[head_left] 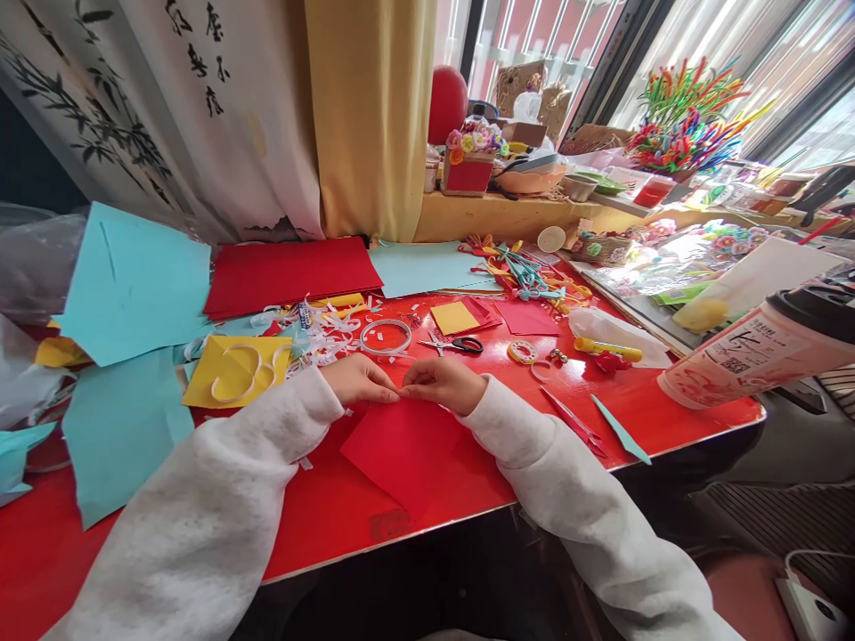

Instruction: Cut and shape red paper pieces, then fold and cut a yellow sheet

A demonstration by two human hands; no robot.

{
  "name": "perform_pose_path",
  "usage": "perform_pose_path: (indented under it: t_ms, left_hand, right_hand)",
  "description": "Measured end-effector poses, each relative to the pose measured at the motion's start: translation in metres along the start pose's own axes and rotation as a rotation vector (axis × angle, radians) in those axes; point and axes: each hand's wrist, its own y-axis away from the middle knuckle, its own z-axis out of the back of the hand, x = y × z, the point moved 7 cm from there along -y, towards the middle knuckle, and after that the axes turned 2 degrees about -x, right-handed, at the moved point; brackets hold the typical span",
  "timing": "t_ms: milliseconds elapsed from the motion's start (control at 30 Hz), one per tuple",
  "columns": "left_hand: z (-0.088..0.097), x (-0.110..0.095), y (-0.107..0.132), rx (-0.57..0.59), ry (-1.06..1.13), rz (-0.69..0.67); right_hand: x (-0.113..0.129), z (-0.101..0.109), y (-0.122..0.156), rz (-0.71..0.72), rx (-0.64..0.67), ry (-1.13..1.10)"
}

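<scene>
A square sheet of red paper [409, 458] lies in front of me on the red table, one corner pointing away. At that far corner my left hand [362, 380] pinches the paper between thumb and fingers. My right hand [446, 385] pinches the same corner from the other side, its fingertips almost touching the left ones. Just beyond the hands are scissors with black handles [466, 344] and a white ring of tape [386, 336]. Left of my left hand, a yellow paper square [233, 378] carries curled white strips.
Turquoise sheets [130, 436] cover the left side. A red paper stack [294, 271] and a bundle of ribbons [525, 271] lie at the back. On the right are a yellow glue stick [607, 349], a turquoise paper strip [620, 429] and a tilted drink cup [761, 347] near the edge.
</scene>
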Motion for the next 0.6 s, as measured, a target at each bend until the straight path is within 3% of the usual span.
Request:
perform_pose_path:
  t_ms: [600]
  left_hand:
    - [0.0007, -0.0015, -0.0003, 0.009, -0.030, -0.028]
  right_hand:
    - [0.0038, 0.0059, 0.0008, 0.027, -0.060, 0.058]
